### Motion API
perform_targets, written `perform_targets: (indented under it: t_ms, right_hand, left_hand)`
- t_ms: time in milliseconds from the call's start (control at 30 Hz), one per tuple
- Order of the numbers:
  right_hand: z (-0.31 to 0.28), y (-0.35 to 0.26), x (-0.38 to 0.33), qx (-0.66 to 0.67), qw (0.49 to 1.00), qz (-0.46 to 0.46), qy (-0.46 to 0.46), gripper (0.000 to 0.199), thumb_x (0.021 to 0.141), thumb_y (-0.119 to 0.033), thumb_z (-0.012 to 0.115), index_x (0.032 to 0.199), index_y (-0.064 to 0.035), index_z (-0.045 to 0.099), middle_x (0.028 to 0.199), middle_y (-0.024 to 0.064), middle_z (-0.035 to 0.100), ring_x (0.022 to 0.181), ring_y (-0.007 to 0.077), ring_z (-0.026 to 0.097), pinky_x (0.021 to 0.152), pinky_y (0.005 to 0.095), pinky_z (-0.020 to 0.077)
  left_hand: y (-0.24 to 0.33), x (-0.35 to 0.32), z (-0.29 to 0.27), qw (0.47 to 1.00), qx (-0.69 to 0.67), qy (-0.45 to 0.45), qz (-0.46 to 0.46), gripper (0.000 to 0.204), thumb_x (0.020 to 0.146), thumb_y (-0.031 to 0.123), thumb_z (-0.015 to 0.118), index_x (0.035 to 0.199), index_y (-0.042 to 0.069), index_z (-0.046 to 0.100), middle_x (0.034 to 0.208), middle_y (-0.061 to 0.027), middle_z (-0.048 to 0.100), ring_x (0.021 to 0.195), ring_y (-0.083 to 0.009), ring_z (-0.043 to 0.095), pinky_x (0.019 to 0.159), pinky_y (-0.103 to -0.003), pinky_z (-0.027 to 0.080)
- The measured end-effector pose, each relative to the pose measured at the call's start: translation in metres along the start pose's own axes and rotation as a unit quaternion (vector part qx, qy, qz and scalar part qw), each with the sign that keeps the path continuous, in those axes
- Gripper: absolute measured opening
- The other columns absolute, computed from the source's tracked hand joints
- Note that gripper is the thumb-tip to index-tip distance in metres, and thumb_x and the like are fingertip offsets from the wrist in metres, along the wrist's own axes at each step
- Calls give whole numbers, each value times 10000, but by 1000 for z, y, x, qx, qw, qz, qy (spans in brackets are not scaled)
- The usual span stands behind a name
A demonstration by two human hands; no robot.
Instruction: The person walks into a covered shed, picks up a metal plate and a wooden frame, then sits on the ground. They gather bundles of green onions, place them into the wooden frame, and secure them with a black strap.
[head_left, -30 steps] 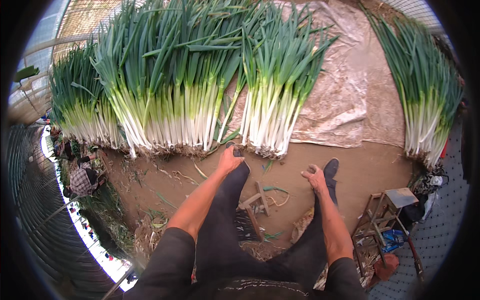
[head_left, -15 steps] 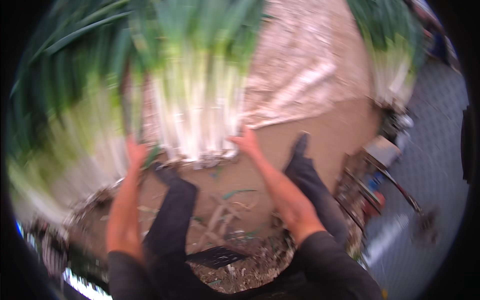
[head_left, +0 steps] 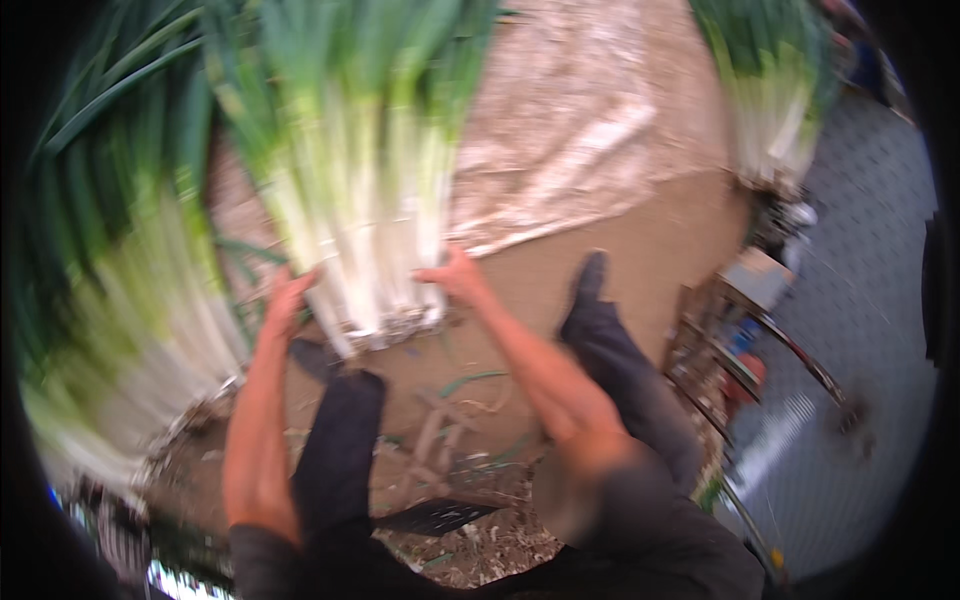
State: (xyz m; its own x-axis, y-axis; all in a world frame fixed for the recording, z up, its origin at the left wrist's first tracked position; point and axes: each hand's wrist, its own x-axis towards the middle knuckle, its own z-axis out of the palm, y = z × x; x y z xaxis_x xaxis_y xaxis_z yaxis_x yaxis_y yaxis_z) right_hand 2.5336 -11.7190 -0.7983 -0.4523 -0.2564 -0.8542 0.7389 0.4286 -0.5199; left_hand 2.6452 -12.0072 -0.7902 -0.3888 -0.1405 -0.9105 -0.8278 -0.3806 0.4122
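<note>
My left hand (head_left: 285, 305) and right hand (head_left: 455, 275) clamp the leek bundle (head_left: 365, 230) at its white stalks just above the roots — likely heavy, stiff below, floppy-topped — fingers pressed in.

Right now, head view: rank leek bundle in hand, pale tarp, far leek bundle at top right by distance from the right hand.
1. leek bundle: touching, the right hand presses its right side near the roots, the left hand on the other side.
2. pale tarp: on the ground just above and right of the hand.
3. far leek bundle: top right, past the tarp.
</note>
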Motion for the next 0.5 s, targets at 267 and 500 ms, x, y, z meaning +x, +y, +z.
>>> perform_targets:
  t_ms: [267, 500]
  right_hand:
    - [-4, -16, 16, 12, 989, 35, -146, 527, 670, -209, 827, 1097, 27, 628, 1025, 115, 670, 918, 183, 622, 826, 314, 500]
    - [-1, -27, 5, 11, 985, -10, -173, 570, 660, -213, 823, 1126, 33, 606, 1046, 128, 661, 927, 198, 623, 850, 329, 506]
  left_hand:
    - [14, 8, 20, 983, -131, -96, -83, 662, 794, 200, 740, 1341, 18, 413, 1257, -122, 556, 1146, -247, 530, 978, -393, 424]
    - [23, -7, 33, 985, -130, -106, -43, 620, 814, 211, 716, 1329, 32, 421, 1228, -110, 564, 1121, -225, 545, 967, -391, 448]
